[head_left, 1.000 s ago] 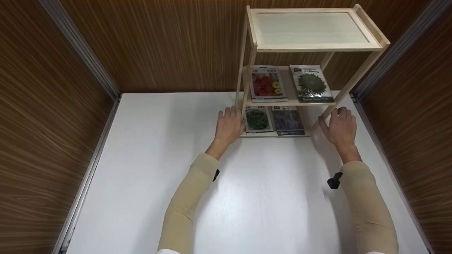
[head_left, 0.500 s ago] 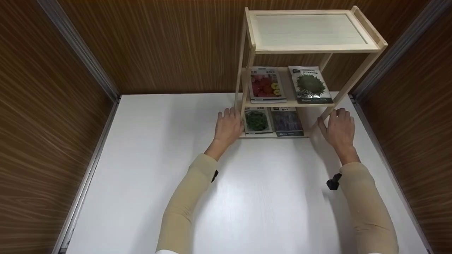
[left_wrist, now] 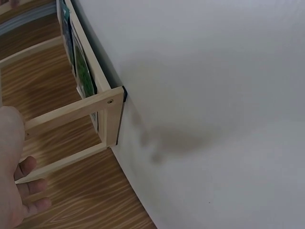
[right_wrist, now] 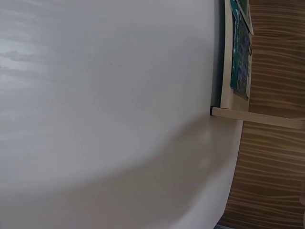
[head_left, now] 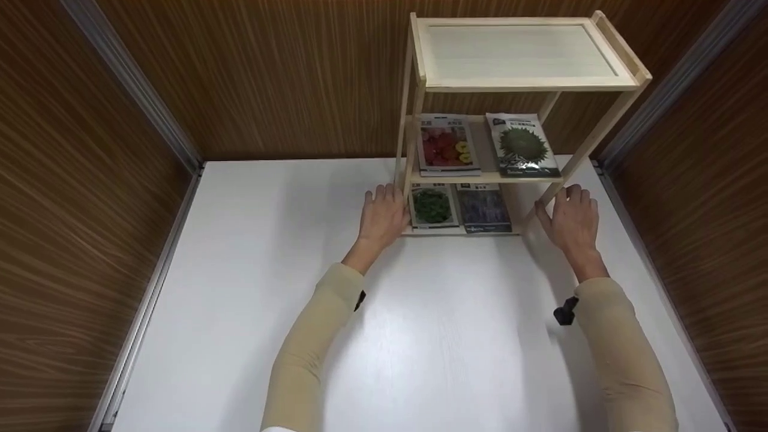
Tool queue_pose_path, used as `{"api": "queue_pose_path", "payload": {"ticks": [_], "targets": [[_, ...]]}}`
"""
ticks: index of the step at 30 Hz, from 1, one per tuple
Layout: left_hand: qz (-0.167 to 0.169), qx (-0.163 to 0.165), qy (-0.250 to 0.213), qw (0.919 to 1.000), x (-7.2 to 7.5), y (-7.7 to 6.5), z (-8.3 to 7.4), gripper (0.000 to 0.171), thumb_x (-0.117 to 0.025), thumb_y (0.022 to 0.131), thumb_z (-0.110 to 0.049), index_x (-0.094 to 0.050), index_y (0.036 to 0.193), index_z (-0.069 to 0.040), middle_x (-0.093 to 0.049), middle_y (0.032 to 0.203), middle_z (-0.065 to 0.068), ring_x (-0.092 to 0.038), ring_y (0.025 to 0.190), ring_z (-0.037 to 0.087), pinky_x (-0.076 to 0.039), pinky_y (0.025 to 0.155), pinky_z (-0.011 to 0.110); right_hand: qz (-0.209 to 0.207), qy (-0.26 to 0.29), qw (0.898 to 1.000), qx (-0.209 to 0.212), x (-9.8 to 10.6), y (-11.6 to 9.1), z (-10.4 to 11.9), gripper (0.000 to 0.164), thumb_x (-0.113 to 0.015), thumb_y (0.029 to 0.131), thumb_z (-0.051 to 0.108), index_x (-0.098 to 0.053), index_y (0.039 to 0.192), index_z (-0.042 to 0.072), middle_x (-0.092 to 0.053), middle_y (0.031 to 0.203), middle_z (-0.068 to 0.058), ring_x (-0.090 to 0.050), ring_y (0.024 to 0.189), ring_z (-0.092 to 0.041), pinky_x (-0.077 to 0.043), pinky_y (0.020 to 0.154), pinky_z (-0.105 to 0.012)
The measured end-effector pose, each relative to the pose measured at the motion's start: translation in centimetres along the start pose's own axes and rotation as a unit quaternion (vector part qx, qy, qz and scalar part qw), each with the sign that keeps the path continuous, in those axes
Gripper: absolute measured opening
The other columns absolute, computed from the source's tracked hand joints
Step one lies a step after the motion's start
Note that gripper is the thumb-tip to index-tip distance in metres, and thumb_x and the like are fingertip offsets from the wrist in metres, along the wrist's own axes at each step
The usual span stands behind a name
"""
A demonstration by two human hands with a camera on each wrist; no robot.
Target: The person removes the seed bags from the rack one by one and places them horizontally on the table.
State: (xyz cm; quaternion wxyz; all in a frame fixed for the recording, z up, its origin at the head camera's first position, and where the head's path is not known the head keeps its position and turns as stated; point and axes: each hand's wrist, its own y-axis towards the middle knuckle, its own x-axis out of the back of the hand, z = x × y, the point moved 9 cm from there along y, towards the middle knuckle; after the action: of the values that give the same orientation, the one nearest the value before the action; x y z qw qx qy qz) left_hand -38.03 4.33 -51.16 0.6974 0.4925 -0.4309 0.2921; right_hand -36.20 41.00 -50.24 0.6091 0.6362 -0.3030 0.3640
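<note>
Rack, packets on middle tier, more below

The place looks like a booth-like workstation: wood-grain panels stand beyond and outside the left hand and right hand, metal rails mark the corners, and a white tabletop spreads below.

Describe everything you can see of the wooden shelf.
The wooden shelf looks like pale, plain wood, with slim corner posts, a framed top panel with raised sides, and two lower tiers. The left wrist view shows dark material at one foot. It stands upright on the white table, near the brown back wall. Printed packets lie on both lower tiers. The left hand appears to touch the near left post; the right hand, the near right one.
</note>
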Motion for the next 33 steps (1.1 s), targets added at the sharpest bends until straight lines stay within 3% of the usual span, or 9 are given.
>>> {"api": "queue_pose_path", "payload": {"ticks": [5, 12, 17, 23, 28, 33], "targets": [[-0.001, 0.002, 0.001, 1.0000, 0.14, -0.04, -0.02, 0.046, -0.058, 0.105, -0.040, -0.063, 0.126, 0.001, -0.072, 0.114, 0.012, -0.069, 0.106, 0.028, -0.063, 0.091, 0.045, -0.014, -0.003, 1.000, 0.013, 0.15, 0.05, 0.04, 0.055, -0.068, 0.100, 0.039, -0.057, 0.129, -0.006, -0.062, 0.108, -0.034, -0.061, 0.090, -0.051, -0.049, 0.062, -0.056], [0.009, 0.002, 0.004, 0.9999, -0.07, -0.13, -0.15, 0.047, -0.054, 0.107, -0.040, -0.063, 0.125, 0.002, -0.072, 0.117, 0.014, -0.070, 0.112, 0.031, -0.063, 0.096, 0.047, -0.032, -0.001, 0.999, 0.026, 0.14, -0.01, -0.06, 0.051, -0.070, 0.099, 0.039, -0.059, 0.119, -0.006, -0.063, 0.106, -0.033, -0.061, 0.088, -0.050, -0.047, 0.062, -0.054], [0.021, 0.007, -0.002, 0.9998, -0.17, -0.13, -0.05, 0.043, -0.053, 0.106, -0.038, -0.063, 0.122, 0.001, -0.071, 0.117, 0.015, -0.068, 0.113, 0.031, -0.062, 0.099, 0.049, -0.038, -0.002, 0.999, 0.036, 0.13, 0.09, -0.06, 0.051, -0.071, 0.099, 0.039, -0.057, 0.126, -0.002, -0.062, 0.107, -0.032, -0.061, 0.088, -0.050, -0.047, 0.061, -0.052], [0.018, 0.013, -0.014, 0.9997, -0.10, 0.00, 0.07, 0.043, -0.059, 0.104, -0.038, -0.064, 0.120, 0.002, -0.071, 0.120, 0.018, -0.068, 0.113, 0.033, -0.061, 0.098, 0.051, -0.032, 0.003, 0.999, 0.040, -0.03, 0.28, -0.14, 0.054, -0.070, 0.099, 0.040, -0.055, 0.134, 0.001, -0.062, 0.108, -0.031, -0.060, 0.087, -0.048, -0.048, 0.060, -0.052], [0.019, 0.018, -0.024, 0.9994, -0.24, -0.08, 0.04, 0.041, -0.064, 0.101, -0.038, -0.064, 0.115, 0.000, -0.071, 0.115, 0.017, -0.068, 0.107, 0.032, -0.061, 0.094, 0.050, -0.034, 0.003, 0.998, 0.047, -0.07, 0.19, -0.19, 0.052, -0.070, 0.098, 0.040, -0.056, 0.129, 0.001, -0.063, 0.107, -0.030, -0.060, 0.086, -0.046, -0.048, 0.060, -0.051], [0.005, 0.022, -0.029, 0.9993, -0.17, -0.14, 0.03, 0.038, -0.067, 0.099, -0.037, -0.064, 0.112, -0.001, -0.069, 0.108, 0.016, -0.067, 0.103, 0.033, -0.061, 0.091, 0.050, -0.029, -0.007, 0.998, 0.054, -0.16, 0.29, -0.20, 0.055, -0.068, 0.099, 0.042, -0.054, 0.136, 0.003, -0.063, 0.108, -0.029, -0.060, 0.088, -0.045, -0.050, 0.062, -0.051]]}}
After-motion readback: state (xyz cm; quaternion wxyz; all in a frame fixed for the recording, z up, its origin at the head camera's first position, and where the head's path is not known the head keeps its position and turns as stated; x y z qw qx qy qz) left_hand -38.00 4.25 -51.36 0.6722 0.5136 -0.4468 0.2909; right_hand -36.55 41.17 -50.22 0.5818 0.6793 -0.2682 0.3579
